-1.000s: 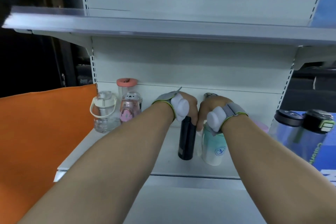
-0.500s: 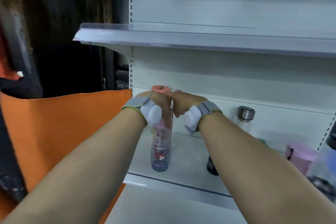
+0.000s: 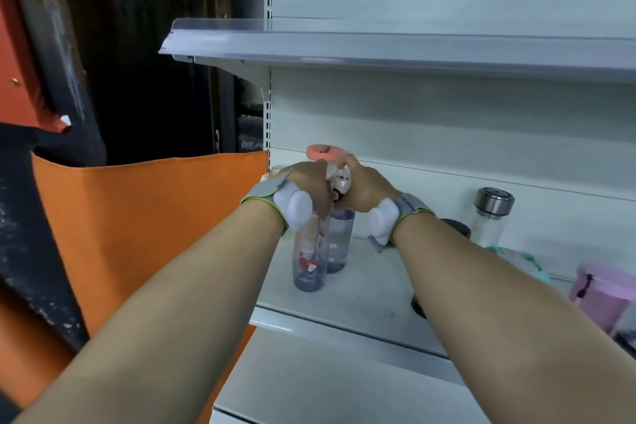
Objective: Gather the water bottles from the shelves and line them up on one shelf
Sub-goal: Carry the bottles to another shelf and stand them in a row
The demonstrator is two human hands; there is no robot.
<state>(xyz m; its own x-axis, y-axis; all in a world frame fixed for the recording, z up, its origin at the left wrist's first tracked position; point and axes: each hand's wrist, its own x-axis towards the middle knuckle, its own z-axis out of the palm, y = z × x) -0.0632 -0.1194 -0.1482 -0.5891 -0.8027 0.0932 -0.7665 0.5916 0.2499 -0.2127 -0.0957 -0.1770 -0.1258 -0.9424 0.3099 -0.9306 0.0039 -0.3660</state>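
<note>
Two clear bottles stand close together at the left end of the white shelf (image 3: 361, 293). My left hand (image 3: 306, 189) is closed on the upper part of the tall bottle with a pink lid (image 3: 308, 265), whose body carries a red cartoon print. My right hand (image 3: 364, 186) grips the bear-topped bottle (image 3: 340, 244) just behind it. The two hands almost touch. Farther right stand a glass bottle with a steel cap (image 3: 492, 213), a black bottle (image 3: 454, 225) mostly hidden by my right forearm, a teal and white bottle (image 3: 516, 255) and a lilac bottle (image 3: 602, 289).
An upper shelf (image 3: 378, 52) juts out above the hands. An orange panel (image 3: 155, 234) borders the unit on the left, with dark wall behind it. A lower white shelf (image 3: 327, 382) sticks out below.
My hands left the black and teal bottles and moved left. The left hand took the pink-lid bottle, then the right hand closed on the bear-topped bottle. The view swung left.
</note>
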